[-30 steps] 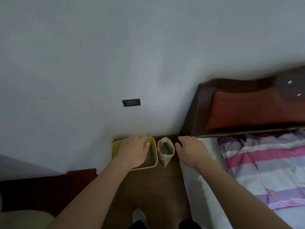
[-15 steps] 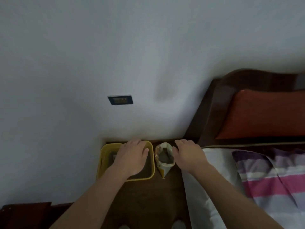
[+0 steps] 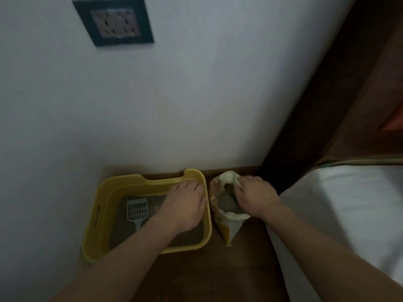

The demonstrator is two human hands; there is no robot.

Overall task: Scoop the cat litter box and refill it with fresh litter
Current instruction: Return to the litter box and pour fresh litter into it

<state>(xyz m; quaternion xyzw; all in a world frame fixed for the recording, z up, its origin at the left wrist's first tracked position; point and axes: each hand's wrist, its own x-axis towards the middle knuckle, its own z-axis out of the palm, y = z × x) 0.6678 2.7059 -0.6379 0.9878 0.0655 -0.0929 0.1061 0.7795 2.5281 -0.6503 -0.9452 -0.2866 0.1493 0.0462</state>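
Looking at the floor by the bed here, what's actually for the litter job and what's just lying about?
For the job: box, scoop lying in it, open bag, left hand on the box's rim, right hand holding the bag's mouth.
Just there: socket, mattress, headboard.

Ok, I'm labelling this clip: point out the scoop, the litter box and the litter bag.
scoop (image 3: 137, 209), head view, slotted blade.
litter box (image 3: 135, 182), head view, back rim.
litter bag (image 3: 233, 224), head view, lower front.
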